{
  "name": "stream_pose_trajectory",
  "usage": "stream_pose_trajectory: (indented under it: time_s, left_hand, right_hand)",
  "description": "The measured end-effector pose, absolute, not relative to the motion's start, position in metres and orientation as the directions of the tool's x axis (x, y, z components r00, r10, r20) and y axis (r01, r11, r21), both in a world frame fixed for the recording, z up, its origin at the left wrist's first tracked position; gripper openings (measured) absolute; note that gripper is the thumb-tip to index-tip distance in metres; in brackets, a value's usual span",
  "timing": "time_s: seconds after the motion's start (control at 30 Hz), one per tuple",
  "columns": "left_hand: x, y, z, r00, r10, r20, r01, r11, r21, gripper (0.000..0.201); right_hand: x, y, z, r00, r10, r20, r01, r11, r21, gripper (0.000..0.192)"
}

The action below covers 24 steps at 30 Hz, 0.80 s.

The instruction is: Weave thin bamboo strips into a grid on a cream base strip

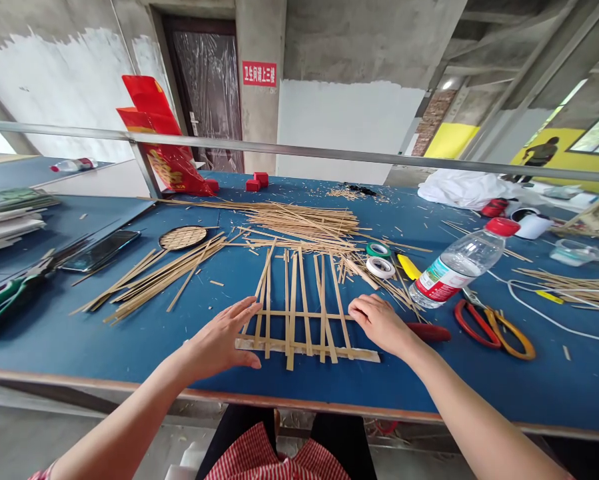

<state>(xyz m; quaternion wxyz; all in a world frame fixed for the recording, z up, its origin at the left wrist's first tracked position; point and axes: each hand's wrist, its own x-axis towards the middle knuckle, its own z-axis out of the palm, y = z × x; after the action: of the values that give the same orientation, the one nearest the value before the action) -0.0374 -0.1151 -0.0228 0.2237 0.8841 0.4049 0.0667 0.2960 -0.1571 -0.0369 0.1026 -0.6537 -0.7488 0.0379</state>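
Bamboo lattice (304, 313) between 2 flat hands

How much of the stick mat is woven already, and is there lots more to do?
Only a start. About eight upright strips of the bamboo lattice are crossed by two flat ones. The left hand presses its left edge and the right hand pinches the right end of the upper cross strip. Wide gaps remain, and the loose strip pile behind is large, so most weaving looks undone.
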Motion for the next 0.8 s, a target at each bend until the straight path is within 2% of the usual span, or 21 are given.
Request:
stream_pose_trajectory:
  time_s: [0.13, 0.3, 0.37, 0.57, 0.8]
  left_hand:
    - [-0.022, -0.124, -0.031, 0.676, 0.736, 0.031, 0.694, -0.65, 0.308, 0.102]
    - [0.001, -0.132, -0.037, 0.701, 0.712, 0.036, 0.686, -0.688, 0.237, 0.104]
    - [0.006, -0.132, -0.038, 0.685, 0.727, 0.034, 0.704, -0.674, 0.224, 0.102]
    - [0.007, -0.132, -0.038, 0.688, 0.72, 0.095, 0.688, -0.688, 0.229, 0.087]
    - [0.006, -0.139, -0.045, 0.659, 0.729, 0.186, 0.689, -0.684, 0.238, 0.066]
  right_hand:
    - [0.285, -0.169, -0.032, -0.144, 0.975, 0.171, 0.949, 0.185, -0.255, 0.027]
    - [0.254, -0.182, -0.029, -0.214, 0.977, 0.006, 0.919, 0.203, -0.337, 0.073]
    - [0.247, -0.183, -0.03, -0.209, 0.976, -0.055, 0.918, 0.176, -0.355, 0.083]
    - [0.248, -0.186, -0.035, -0.209, 0.978, -0.016, 0.895, 0.185, -0.406, 0.08]
    - [0.247, -0.189, -0.035, -0.211, 0.977, -0.011, 0.892, 0.188, -0.412, 0.068]
